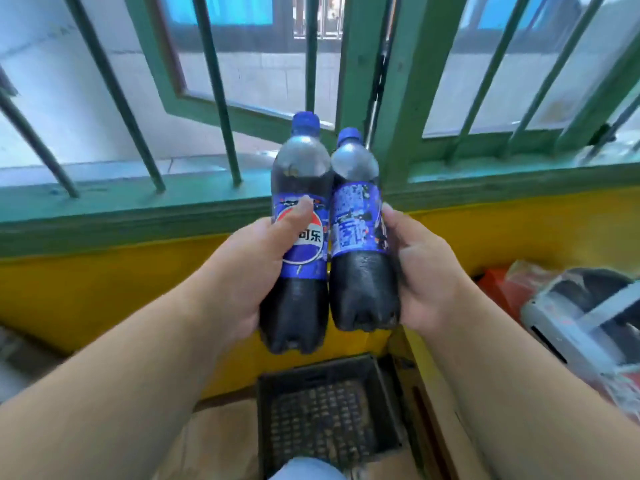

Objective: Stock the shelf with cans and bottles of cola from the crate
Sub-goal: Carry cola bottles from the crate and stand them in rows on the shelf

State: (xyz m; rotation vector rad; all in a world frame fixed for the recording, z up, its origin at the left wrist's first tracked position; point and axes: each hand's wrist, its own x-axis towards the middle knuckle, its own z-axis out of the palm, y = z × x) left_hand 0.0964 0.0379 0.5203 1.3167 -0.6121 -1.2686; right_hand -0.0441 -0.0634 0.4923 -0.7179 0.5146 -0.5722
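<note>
Two cola bottles with blue caps and blue labels are held upright side by side in front of a green barred window. My left hand (242, 271) grips the left bottle (299, 188) around its label, thumb across the logo. My right hand (429, 271) grips the right bottle (360, 271) from its right side. The bottles touch each other. Below them on the floor stands a black plastic crate (277, 386); what shows of its mesh bottom holds nothing.
A green window sill (138, 209) runs across above a yellow wall (86, 292). At the right lie a grey-white appliance (588, 317) and red plastic packaging (498, 282). A knee in light fabric (308, 469) shows at the bottom edge.
</note>
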